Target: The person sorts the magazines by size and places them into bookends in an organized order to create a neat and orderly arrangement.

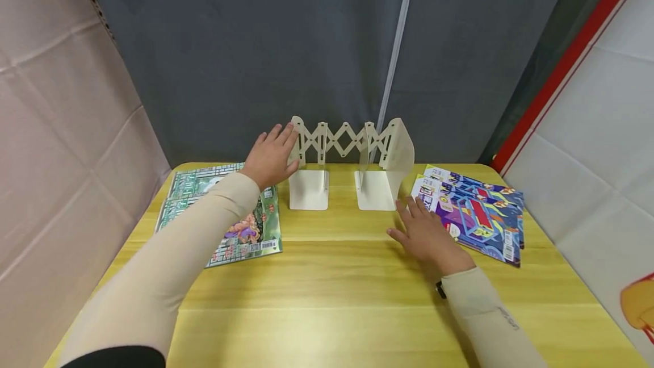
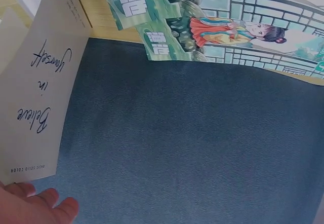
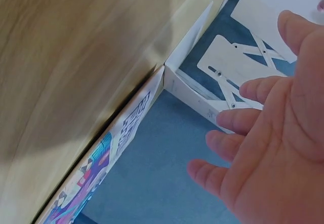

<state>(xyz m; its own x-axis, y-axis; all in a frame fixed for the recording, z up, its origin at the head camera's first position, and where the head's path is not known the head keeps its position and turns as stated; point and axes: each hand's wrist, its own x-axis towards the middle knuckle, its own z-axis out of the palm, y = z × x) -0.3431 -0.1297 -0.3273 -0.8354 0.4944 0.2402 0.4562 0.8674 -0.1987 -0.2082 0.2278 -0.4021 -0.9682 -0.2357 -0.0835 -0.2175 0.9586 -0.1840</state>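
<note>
A white expandable bookend rack (image 1: 375,189) with a zigzag lattice stands at the back of the table. My left hand (image 1: 271,155), fingers straight, lies against its left end panel. In the left wrist view, that panel (image 2: 43,92) bears the words "Believe in Yourself", with the fingertips (image 2: 48,198) right at its edge. My right hand (image 1: 426,234) is spread, palm down, near the front corner of the right end panel, beside a fanned pile of purple and blue magazines (image 1: 480,214). It holds nothing; the right wrist view shows the palm (image 3: 278,148) with loosely bent fingers.
Green illustrated magazines (image 1: 255,237) lie overlapping on the left of the wooden table (image 1: 306,300), partly under the left forearm. A dark grey curtain (image 1: 245,61) hangs right behind the rack. Pale fabric walls (image 1: 598,146) flank both sides.
</note>
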